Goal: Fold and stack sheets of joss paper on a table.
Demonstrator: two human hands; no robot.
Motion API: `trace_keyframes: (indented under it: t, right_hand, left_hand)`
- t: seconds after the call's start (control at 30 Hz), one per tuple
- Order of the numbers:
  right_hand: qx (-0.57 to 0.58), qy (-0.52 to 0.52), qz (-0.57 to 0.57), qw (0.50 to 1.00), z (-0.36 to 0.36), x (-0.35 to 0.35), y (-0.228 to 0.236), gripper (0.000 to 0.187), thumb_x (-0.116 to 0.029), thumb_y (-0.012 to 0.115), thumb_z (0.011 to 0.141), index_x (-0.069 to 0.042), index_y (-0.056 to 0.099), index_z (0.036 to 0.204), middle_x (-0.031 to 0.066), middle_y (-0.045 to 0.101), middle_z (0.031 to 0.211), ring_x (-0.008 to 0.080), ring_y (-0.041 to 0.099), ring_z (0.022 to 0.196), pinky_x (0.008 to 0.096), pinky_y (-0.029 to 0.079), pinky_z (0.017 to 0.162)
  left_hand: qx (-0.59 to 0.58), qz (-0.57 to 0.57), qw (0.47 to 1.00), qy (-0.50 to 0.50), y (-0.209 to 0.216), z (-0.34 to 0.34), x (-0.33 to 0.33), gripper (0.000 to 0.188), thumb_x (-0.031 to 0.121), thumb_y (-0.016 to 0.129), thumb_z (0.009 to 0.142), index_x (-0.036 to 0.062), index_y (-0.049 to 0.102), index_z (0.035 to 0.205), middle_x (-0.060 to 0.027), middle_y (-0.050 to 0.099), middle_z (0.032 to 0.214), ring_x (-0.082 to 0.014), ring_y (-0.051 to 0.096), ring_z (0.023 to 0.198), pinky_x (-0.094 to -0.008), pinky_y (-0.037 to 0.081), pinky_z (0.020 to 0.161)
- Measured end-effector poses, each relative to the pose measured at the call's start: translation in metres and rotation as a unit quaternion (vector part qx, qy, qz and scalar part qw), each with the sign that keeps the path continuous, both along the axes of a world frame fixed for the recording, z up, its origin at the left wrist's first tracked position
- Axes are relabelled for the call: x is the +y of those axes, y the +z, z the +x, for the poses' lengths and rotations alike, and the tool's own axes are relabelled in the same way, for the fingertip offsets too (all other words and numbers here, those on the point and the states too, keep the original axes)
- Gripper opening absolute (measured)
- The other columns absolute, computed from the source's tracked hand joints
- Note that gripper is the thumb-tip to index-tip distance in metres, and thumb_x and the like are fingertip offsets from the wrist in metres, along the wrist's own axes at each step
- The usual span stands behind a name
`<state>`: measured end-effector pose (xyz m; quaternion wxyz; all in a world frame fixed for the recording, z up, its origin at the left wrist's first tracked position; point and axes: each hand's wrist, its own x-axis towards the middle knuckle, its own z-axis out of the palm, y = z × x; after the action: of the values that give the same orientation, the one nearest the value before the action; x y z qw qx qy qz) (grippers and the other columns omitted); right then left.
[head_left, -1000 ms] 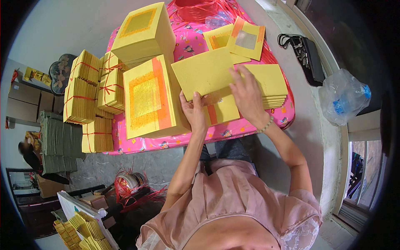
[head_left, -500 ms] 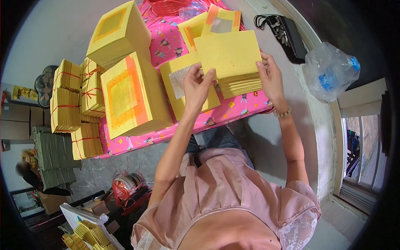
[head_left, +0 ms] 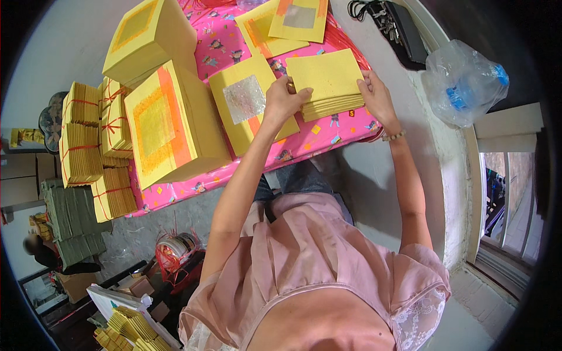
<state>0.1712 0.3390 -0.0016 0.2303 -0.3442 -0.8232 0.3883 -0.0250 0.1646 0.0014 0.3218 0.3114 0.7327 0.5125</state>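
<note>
A folded sheet of yellow paper (head_left: 325, 75) lies level on top of a low stack of folded yellow paper (head_left: 332, 107) near the table's front right. My left hand (head_left: 284, 100) grips the sheet's left edge, thumb on top and fingers curled at the side. At the right edge, my right hand (head_left: 377, 100) pinches it, with the fingertips partly hidden. Beside my left hand lie flat yellow sheets (head_left: 224, 88) with a silver square and an orange band. Further back are two more yellow sheets (head_left: 285, 30), overlapping, also with orange marks.
Two tall stacks of yellow paper (head_left: 208, 131) stand on the left of the pink patterned tablecloth (head_left: 219, 186). Bundles tied with red string (head_left: 82, 153) sit at its far left edge. Right of the table are a black bag with keys (head_left: 404, 38) and a clear plastic bag (head_left: 465, 82).
The folded sheet has come down from a tilted position above the stack and now rests on it. Both hands lowered with it, and the view shifted slightly.
</note>
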Motion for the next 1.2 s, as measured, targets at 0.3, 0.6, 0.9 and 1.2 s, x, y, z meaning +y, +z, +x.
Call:
trace_keyframes:
  t: [0.3,0.6,0.9,1.2]
  right_hand:
    - [-0.04,-0.003,0.029,0.999,0.004,-0.001,0.0,0.03,-0.018,0.056,0.099,-0.002,0.054,0.125,0.01,0.067,0.091,0.0193,0.065,0.075,0.0339,0.053,0.072]
    - [-0.023,0.098,0.345,0.933,-0.032,-0.013,0.034,0.053,-0.038,0.057,0.097,-0.011,0.047,0.141,0.0189,0.05,0.141,0.04,0.046,0.13,0.047,0.04,0.105]
    - [-0.144,0.15,0.344,0.916,-0.042,-0.007,-0.012,0.062,-0.051,0.042,0.102,-0.017,0.034,0.153,0.0173,0.03,0.158,0.04,0.021,0.148,0.0484,0.023,0.119]
    - [-0.129,0.152,0.339,0.919,-0.045,-0.003,-0.017,0.067,-0.058,0.041,0.099,-0.018,0.035,0.153,0.0154,0.03,0.158,0.0409,0.023,0.146,0.0522,0.027,0.117]
  left_hand:
    - [0.04,-0.036,0.999,-0.006,-0.001,0.0,0.002,0.05,0.028,0.083,0.073,-0.0041,0.065,0.107,-0.0157,0.072,0.088,-0.0238,0.072,0.078,-0.0359,0.057,0.072]
    - [0.09,-0.045,0.995,-0.002,0.002,0.001,0.001,0.052,0.029,0.084,0.07,-0.0059,0.066,0.104,-0.0164,0.072,0.084,-0.0255,0.072,0.076,-0.0357,0.057,0.07]
    - [0.016,-0.019,0.999,0.021,0.001,0.006,-0.004,0.066,0.027,0.088,0.069,-0.0076,0.054,0.115,-0.0141,0.068,0.083,-0.0207,0.069,0.066,-0.0325,0.057,0.06]
    - [0.248,0.122,0.958,0.077,0.027,0.016,-0.037,0.044,0.016,0.08,0.081,-0.0025,0.056,0.113,-0.0135,0.065,0.086,-0.0186,0.068,0.082,-0.0305,0.055,0.071]
